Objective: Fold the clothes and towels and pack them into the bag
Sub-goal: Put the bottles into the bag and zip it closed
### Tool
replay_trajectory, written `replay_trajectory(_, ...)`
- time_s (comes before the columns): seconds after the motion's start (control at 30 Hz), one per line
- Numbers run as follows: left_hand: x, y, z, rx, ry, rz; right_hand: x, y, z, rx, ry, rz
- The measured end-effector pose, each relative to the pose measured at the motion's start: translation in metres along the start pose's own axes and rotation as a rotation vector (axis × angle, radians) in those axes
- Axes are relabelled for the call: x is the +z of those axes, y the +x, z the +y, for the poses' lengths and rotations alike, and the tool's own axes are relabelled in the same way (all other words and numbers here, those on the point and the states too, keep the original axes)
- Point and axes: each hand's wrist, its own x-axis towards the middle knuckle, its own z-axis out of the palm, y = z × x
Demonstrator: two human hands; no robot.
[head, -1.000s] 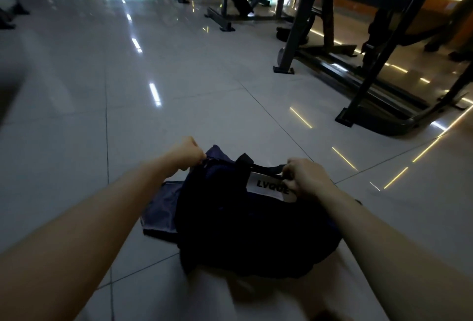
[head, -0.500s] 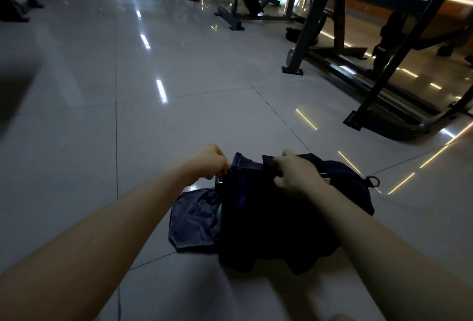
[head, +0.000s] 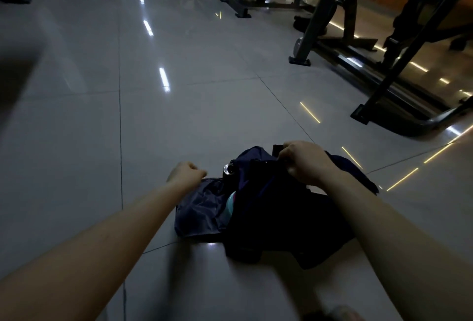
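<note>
A dark navy bag (head: 281,221) lies on the tiled floor in front of me. Its left side flap (head: 202,208) hangs open, showing the lighter lining. A dark bottle with a shiny cap (head: 228,170) and a teal item (head: 231,204) show in the opening. My left hand (head: 186,174) is curled at the flap's upper edge and seems to pinch it. My right hand (head: 305,163) grips the top of the bag by its black strap. No loose clothes or towels are in view.
Black gym machine frames (head: 384,85) stand on the floor to the right and at the back. Glossy grey tiles (head: 128,116) stretch to the left and ahead. A dark blurred shape sits at the left edge.
My hands have drawn apart, the left one going left with the flap's edge. The side of the bag has opened wider, and the bottle and teal item show more.
</note>
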Motion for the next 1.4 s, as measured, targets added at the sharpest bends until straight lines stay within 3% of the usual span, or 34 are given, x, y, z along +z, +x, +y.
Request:
replay_trajectory(0.1, -0.004, 0.010, -0.053, -0.229, 0.192, -0.013, 0.002, -0.001, 0.002, -0.017, 0.013, -0.032)
replay_trajectory(0.23, 0.019, 0.004, -0.086, -0.435, -0.142, -0.223, -0.002, -0.004, 0.017, 0.028, 0.067, -0.077)
replay_trajectory(0.43, 0.054, 0.041, -0.135, -0.512, -0.350, -0.241, -0.007, -0.009, 0.016, 0.091, 0.103, -0.121)
replay_trajectory(0.53, 0.044, 0.023, -0.116, -0.542, -0.340, -0.263, -0.006, -0.005, 0.012, 0.102, 0.119, -0.121)
replay_trajectory(0.63, 0.029, 0.011, -0.092, -0.494, -0.372, -0.279, -0.005, -0.003, 0.014, 0.130, 0.123, -0.117)
replay_trajectory(0.77, 0.010, 0.007, -0.059, -0.269, -0.286, -0.149, -0.007, -0.002, 0.011, 0.173, 0.117, -0.121)
replay_trajectory(0.97, 0.037, -0.022, -0.009, -0.029, -0.316, -0.374, -0.015, 0.001, -0.001, 0.258, 0.073, -0.219)
replay_trajectory(1.2, 0.078, -0.050, 0.011, -0.102, -0.400, -0.494, -0.008, -0.014, -0.034, 0.271, 0.070, -0.167)
replay_trajectory(1.4, 0.080, -0.042, 0.011, -0.151, -0.359, -0.449, -0.007, -0.038, -0.056, 0.343, 0.149, 0.110)
